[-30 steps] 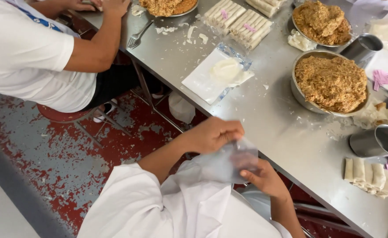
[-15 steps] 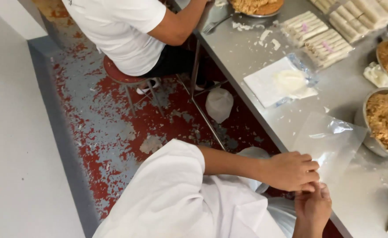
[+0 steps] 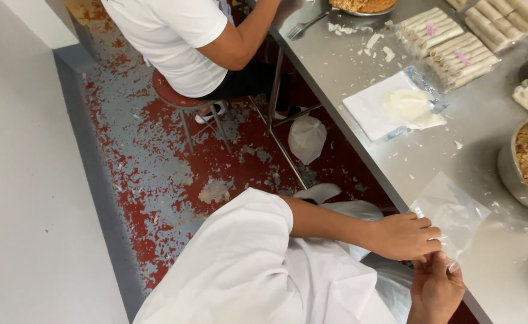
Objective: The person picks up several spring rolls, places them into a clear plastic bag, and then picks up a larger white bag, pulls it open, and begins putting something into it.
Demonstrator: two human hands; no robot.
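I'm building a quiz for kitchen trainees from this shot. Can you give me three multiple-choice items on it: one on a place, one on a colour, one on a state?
1. Where does the clear plastic bag lie?
A. on the steel table, at its near edge
B. on the floor
C. on the stool

2. What colour is the seat of the stool under the seated co-worker?
A. blue
B. red
C. yellow

3. How do the person's hands meet the bag?
A. both are well away from it
B. only the right hand touches it
C. both the left hand and the right hand are at its near corner

Answers:
1 A: the bag lies flat on the steel table beside the metal bowl.
2 B: the round seat shows red.
3 C: the fingertips of both hands meet at the bag's corner.
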